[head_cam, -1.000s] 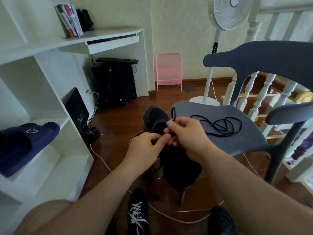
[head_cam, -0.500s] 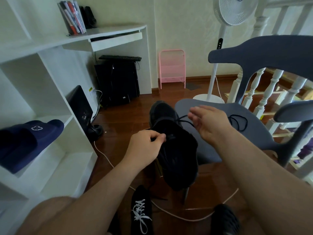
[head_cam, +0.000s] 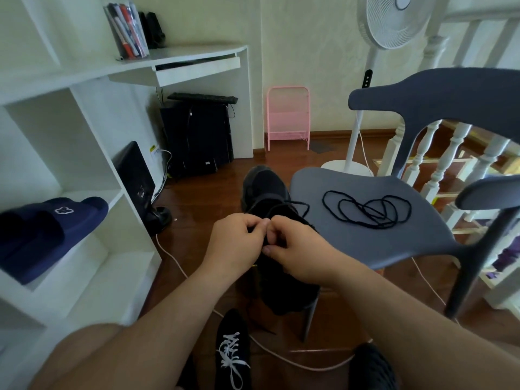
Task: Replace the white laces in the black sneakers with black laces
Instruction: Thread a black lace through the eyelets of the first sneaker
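Head view: black sneaker (head_cam: 267,198) propped at the front-left edge of the grey chair (head_cam: 365,240), toe pointing away, heel hanging low toward the floor. Left hand (head_cam: 235,243) and right hand (head_cam: 295,249) meet over its tongue area, fingers curled, fingertips touching; both pinch a black lace (head_cam: 292,205) at the eyelets, exact pinch point hidden by the fingers. A loop of that lace runs from the hands up across the shoe toward the seat edge. A second black lace, the spare lace (head_cam: 368,211), lies in a loose coil mid-seat, well apart from the hands. On the floor near the bottom edge, another black sneaker, the floor sneaker (head_cam: 232,353), with white laces (head_cam: 232,358) threaded in. Dark shoe toe (head_cam: 371,367) at bottom right, details unclear. White cable (head_cam: 281,358) trails over the wooden floor under the chair. Left side: white shelf (head_cam: 84,249) holding a navy slipper (head_cam: 50,229). Far back: white desk (head_cam: 183,60), pink rack (head_cam: 288,116), white fan (head_cam: 394,21).
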`<state>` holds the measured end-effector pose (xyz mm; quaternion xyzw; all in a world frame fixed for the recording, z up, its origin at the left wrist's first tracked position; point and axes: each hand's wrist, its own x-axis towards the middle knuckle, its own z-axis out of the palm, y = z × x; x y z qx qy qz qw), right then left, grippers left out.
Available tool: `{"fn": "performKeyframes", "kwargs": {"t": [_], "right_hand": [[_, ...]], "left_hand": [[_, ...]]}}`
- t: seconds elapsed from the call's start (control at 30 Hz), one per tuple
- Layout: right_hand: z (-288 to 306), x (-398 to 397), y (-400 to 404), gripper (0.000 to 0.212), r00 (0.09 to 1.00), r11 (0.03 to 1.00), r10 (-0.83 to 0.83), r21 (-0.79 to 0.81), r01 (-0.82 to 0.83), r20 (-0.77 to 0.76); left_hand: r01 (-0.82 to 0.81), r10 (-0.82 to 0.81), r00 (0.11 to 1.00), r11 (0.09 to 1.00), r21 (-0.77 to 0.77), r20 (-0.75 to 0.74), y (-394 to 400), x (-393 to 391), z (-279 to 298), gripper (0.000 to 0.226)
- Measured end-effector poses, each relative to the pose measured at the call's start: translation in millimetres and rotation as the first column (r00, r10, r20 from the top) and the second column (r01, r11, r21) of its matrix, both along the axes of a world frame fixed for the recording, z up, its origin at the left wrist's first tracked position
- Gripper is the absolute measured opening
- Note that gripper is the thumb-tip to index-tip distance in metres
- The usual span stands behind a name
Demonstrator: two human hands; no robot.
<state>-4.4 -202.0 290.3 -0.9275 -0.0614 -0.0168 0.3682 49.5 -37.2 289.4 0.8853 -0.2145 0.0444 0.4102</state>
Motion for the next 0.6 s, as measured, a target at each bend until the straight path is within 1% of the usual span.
{"fn": "performKeyframes", "kwargs": {"t": [0.07, 0.1, 0.13, 0.17, 0.2, 0.23, 0.27, 0.3, 0.33, 0.4, 0.43, 0.47, 0.5, 0.53, 0.6], "right_hand": [[4, -1, 0, 0.024, 0.999, 0.993, 0.011, 0.122, -0.006, -0.045], [10, -2, -1, 0.022, 0.998, 0.976, 0.019, 0.218, -0.005, -0.063], [17, -3, -4, 0.022, 0.997, 0.942, 0.013, 0.336, 0.012, -0.072], [26, -4, -8, 0.024, 0.997, 0.881, -0.004, 0.472, 0.042, -0.081], [36, -5, -15, 0.025, 0.996, 0.789, -0.020, 0.610, 0.069, -0.087], [45, -5, -24, 0.028, 0.996, 0.683, -0.034, 0.726, 0.080, -0.078], [53, -6, -33, 0.031, 0.997, 0.595, -0.065, 0.800, 0.077, -0.047], [58, -8, -42, 0.031, 0.992, 0.557, -0.125, 0.827, 0.071, -0.001], [62, -10, -50, 0.028, 0.975, 0.577, -0.214, 0.813, 0.077, 0.060], [62, -15, -66, 0.014, 0.894, 0.671, -0.412, 0.723, 0.167, 0.177], [62, -16, -73, 0.008, 0.841, 0.695, -0.497, 0.678, 0.240, 0.212], [60, -16, -79, 0.008, 0.795, 0.712, -0.554, 0.635, 0.298, 0.248], [59, -16, -82, 0.011, 0.767, 0.741, -0.572, 0.583, 0.332, 0.290], [57, -16, -82, 0.015, 0.767, 0.781, -0.554, 0.521, 0.344, 0.323], [52, -16, -70, 0.017, 0.836, 0.862, -0.445, 0.408, 0.302, 0.322]], "left_hand": [[0.024, -0.024, 0.999, 1.000, -0.002, 0.036, 2, 1, -1, 0.041], [0.034, -0.033, 0.999, 0.999, -0.015, 0.034, 3, 1, -1, 0.040], [0.044, -0.044, 0.999, 0.998, -0.034, 0.014, 4, 2, 0, 0.035], [0.059, -0.059, 0.998, 0.997, -0.053, -0.014, 6, 3, 1, 0.026], [0.069, -0.071, 0.997, 0.996, -0.055, -0.027, 7, 4, 3, 0.023], [0.071, -0.072, 0.997, 0.997, -0.041, -0.018, 9, 4, 4, 0.027], [0.055, -0.055, 0.999, 0.998, -0.020, 0.003, 10, 5, 5, 0.032], [0.021, -0.020, 0.999, 1.000, -0.008, 0.033, 11, 5, 5, 0.037], [-0.019, 0.019, 0.998, 1.000, -0.010, 0.060, 12, 6, 5, 0.043], [-0.081, 0.085, 0.994, 0.995, -0.060, 0.071, 13, 7, 5, 0.053], [-0.098, 0.104, 0.991, 0.992, -0.076, 0.083, 13, 7, 5, 0.052], [-0.106, 0.115, 0.985, 0.991, -0.075, 0.128, 13, 6, 6, 0.047], [-0.108, 0.118, 0.970, 0.992, -0.060, 0.212, 12, 5, 6, 0.039], [-0.103, 0.111, 0.943, 0.994, -0.042, 0.313, 11, 3, 7, 0.029], [-0.112, 0.104, 0.880, 0.994, -0.009, 0.463, 9, 0, 6, 0.017]]}}
